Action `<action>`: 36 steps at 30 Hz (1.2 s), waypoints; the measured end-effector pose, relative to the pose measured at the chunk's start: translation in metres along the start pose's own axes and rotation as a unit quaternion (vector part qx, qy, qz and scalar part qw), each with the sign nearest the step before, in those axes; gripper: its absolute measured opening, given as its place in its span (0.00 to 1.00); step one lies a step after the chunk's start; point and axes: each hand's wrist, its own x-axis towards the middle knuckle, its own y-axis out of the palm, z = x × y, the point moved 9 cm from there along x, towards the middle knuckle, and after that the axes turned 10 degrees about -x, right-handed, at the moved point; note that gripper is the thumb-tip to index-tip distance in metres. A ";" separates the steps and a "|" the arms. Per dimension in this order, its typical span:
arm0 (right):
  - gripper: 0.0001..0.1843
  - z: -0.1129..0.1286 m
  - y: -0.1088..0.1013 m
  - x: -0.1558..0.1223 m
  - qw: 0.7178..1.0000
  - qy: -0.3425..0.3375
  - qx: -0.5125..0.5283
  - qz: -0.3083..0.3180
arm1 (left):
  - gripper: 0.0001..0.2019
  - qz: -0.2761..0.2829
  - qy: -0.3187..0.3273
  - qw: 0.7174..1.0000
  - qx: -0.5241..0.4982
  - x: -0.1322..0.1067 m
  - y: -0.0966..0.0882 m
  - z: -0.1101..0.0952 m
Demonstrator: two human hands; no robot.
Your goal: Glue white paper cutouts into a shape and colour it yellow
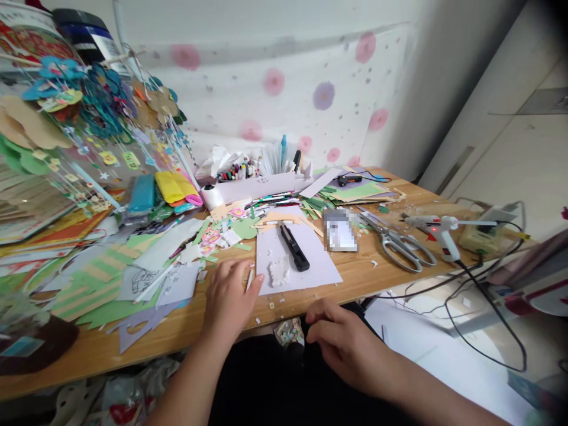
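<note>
My left hand (229, 296) rests on the wooden table with its thumb apart from the fingers, beside the left edge of a pale purple sheet (319, 269). Between thumb and index finger a thin white strip (250, 279) lies on the tabletop. On the sheet are a black utility knife (293, 245) and a crumpled white piece (279, 272) with a ragged outline. My right hand (344, 337) hovers over my lap at the table's front edge, fingers loosely curled, and nothing shows in it. Its palm is turned away.
Right of the sheet lie a pixelated phone-like object (341, 231), large scissors (402, 245) and a white glue gun (444, 234) with a cord hanging off the edge. Paper scraps (97, 281) cover the left side. Behind stands a box of pens (261, 186); paper mobiles (102, 106) hang left.
</note>
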 end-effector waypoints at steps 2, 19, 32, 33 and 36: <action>0.08 -0.003 0.000 -0.001 1.000 0.005 -0.017 -0.003 | 0.16 0.019 -0.001 0.998 0.055 0.007 0.014 -0.005; 0.08 -0.034 -0.014 0.001 0.990 0.111 0.027 -0.078 | 0.15 0.029 0.011 0.998 -0.046 -0.005 0.043 -0.013; 0.07 -0.038 -0.012 0.016 0.940 0.181 0.241 -0.161 | 0.22 0.038 -0.082 0.889 -0.449 -0.043 0.034 -0.048; 0.08 -0.037 -0.013 0.016 0.935 0.179 0.253 -0.173 | 0.22 0.043 -0.100 0.868 -0.484 -0.046 0.037 -0.048; 0.11 -0.037 -0.011 0.014 0.911 0.180 0.323 -0.183 | 0.18 0.085 -0.145 0.781 -0.601 -0.055 0.050 -0.053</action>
